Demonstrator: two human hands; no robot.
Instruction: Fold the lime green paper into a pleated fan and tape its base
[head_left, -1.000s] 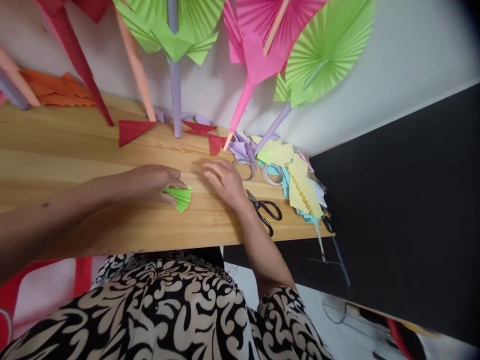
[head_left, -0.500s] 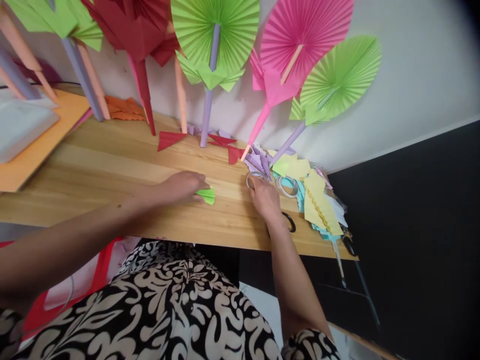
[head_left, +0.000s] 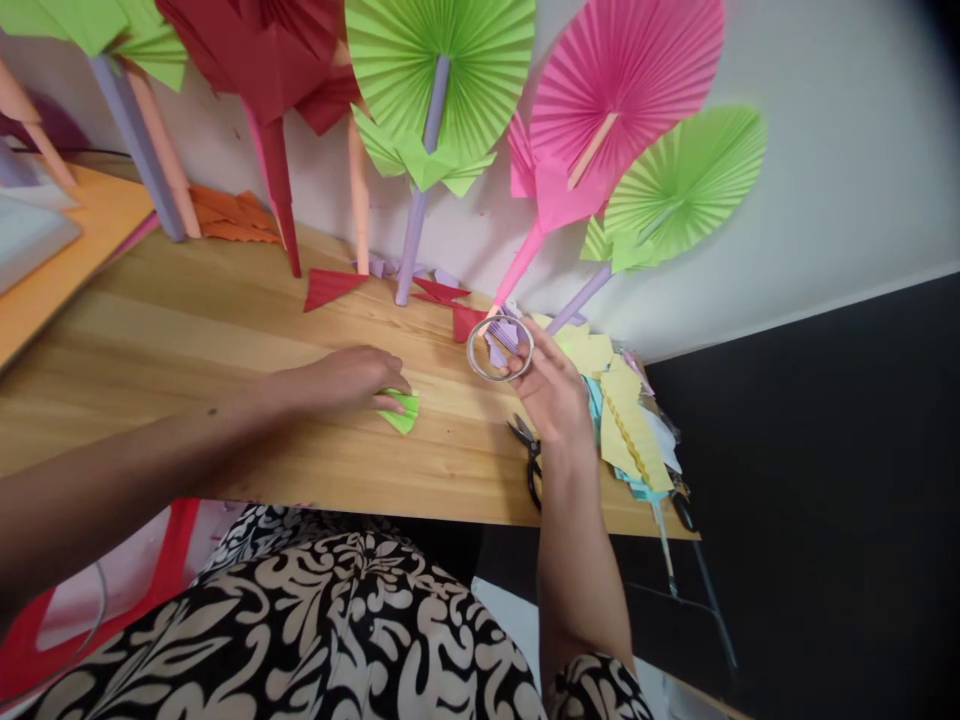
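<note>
My left hand rests low over the wooden table, its fingers closed on a small piece of pleated green paper. In my right hand is a roll of clear tape, a thin ring gripped at its right edge and tilted up off the table. Black-handled scissors lie just below my right hand, partly covered by the wrist. Purple paper scraps show through the ring.
Paper fans on rolled stems lean on the wall: a green fan, a pink fan and others. Red scraps lie along the wall. Yellow paper piles at the right end of the table. An orange board lies left.
My right hand has lifted the tape roll and turned it up, uncovering the scissors' blades. My left hand, with the green paper, has shifted slightly. The view has tilted a little.
</note>
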